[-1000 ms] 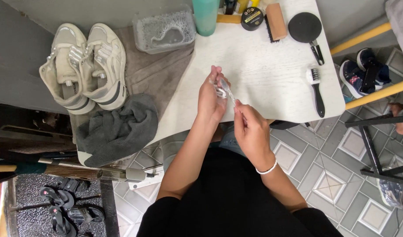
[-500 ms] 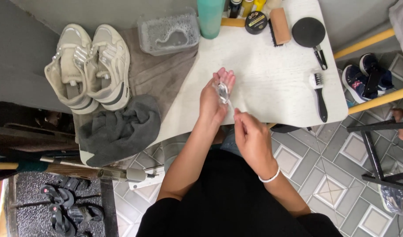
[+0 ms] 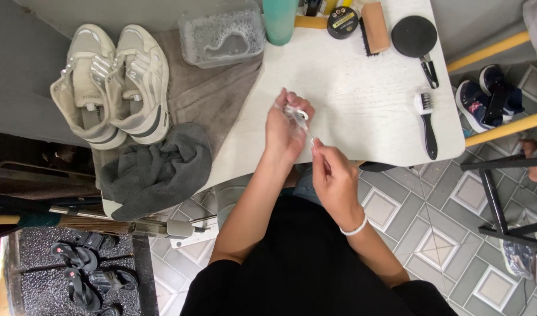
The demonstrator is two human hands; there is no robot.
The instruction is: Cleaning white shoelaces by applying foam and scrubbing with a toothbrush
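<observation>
My left hand (image 3: 285, 127) is raised over the front edge of the white table (image 3: 362, 99), its fingers closed around a coiled white lace (image 3: 296, 113). A thin strand runs down from the coil to my right hand (image 3: 331, 171), which pinches its end between finger and thumb. That hand sits just below and to the right of the left one, with a white bracelet on its wrist. Both hands hover above the table without touching it.
A pair of pale sneakers (image 3: 105, 82) stands on a brown cloth (image 3: 207, 96) at the left, with a crumpled grey towel (image 3: 157, 169) below them. A clear tub of foamy water (image 3: 221, 35), a teal bottle (image 3: 280, 17), a polish tin (image 3: 341, 20) and brushes (image 3: 426, 123) lie farther back and to the right.
My right hand has drawn slightly down and away from the left, pulling the strand out between them. The left hand keeps its hold on the coil.
</observation>
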